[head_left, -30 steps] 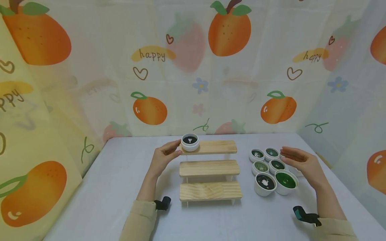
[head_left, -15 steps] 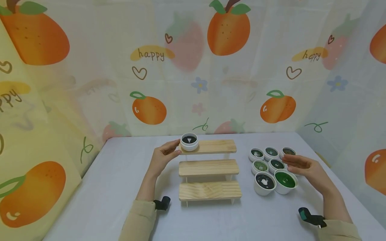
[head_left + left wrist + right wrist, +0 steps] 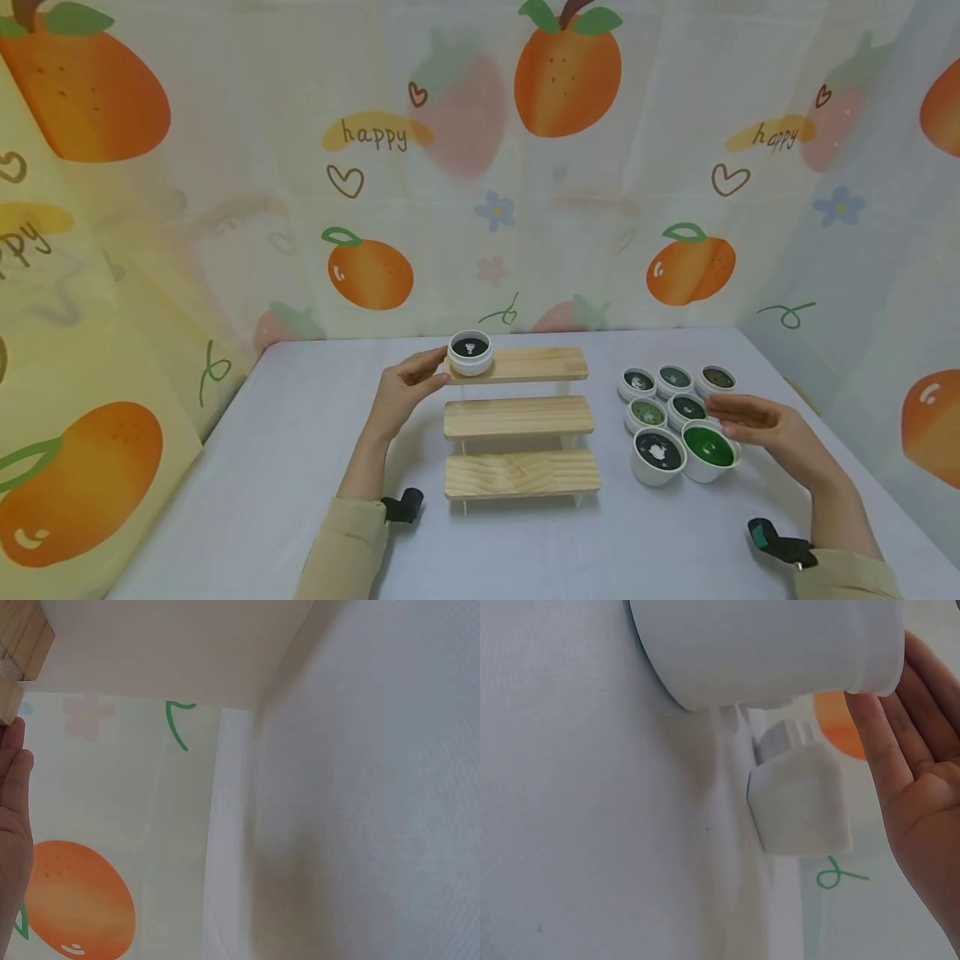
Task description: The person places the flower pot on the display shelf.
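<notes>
A three-tier stand has pale wooden shelves: top (image 3: 536, 364), middle (image 3: 517, 417) and bottom (image 3: 521, 475). On the top shelf's left end sits a small white cup (image 3: 471, 364) with a black inside and a white figure. My left hand (image 3: 403, 390) is beside that end, its fingertips at the wood in the left wrist view. At the right, my right hand (image 3: 772, 427) has its fingers extended beside a larger white cup with a green inside (image 3: 708, 447). In the right wrist view, the fingers lie close to the rim of a white cup (image 3: 772, 656).
Next to the green cup stands another large cup (image 3: 654, 468), dark inside with a white figure. Behind them are several smaller white pots with dark or green insides, such as a brown-green one (image 3: 717, 379). A fruit-print curtain (image 3: 600, 183) backs the white table (image 3: 300, 467).
My right hand has moved down and slightly right, from beside the rear pots to beside the green cup, uncovering the rear right pot. The left hand has stayed at the top shelf's end.
</notes>
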